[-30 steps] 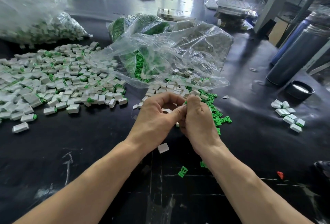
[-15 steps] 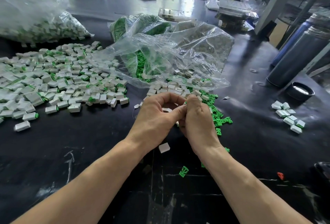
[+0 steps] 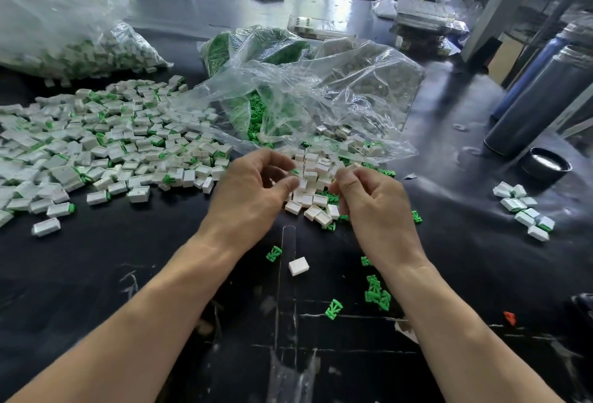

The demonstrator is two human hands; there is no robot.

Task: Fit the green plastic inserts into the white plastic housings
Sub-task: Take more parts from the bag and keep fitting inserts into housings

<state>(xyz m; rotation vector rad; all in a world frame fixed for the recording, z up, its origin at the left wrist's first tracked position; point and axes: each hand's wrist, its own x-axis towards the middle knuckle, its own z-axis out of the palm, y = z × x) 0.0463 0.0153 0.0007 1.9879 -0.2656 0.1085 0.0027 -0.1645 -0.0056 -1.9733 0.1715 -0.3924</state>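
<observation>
Just above the centre of the frame we have a heap of empty white housings (image 3: 313, 174) spilling from the mouth of a clear plastic bag (image 3: 321, 97), with loose green inserts (image 3: 375, 296) scattered around it and lower down toward our wrists. Our left hand (image 3: 253, 194) hovers at the heap's left edge, fingers (image 3: 276, 161) curled, thumb nearly meeting them; a speck of green shows at the tips, but we cannot tell whether a part is really held. Our right hand (image 3: 375, 206) sits at the heap's right edge, its fingers curled tight, and whatever they pinch, if anything, is hidden. The two hands are apart, so we judge no pairing is under way at this instant. The risks we see: picking a housing with its opening facing the wrong way, forcing an insert in crooked so it jams, or sweeping parts off the heap with a wrist, since one stray housing (image 3: 298, 266) already lies alone near our forearms. Finished pieces, white with green showing, spread across the left of the frame (image 3: 112, 149), and a small cluster (image 3: 523, 210) lies at the right. The bench (image 3: 128, 274) is black, scuffed and marked with pale lines. Another full bag (image 3: 64, 33) fills the upper left, dark cylinders (image 3: 539, 104) stand at the right, and shelving crowds the top of the frame.
</observation>
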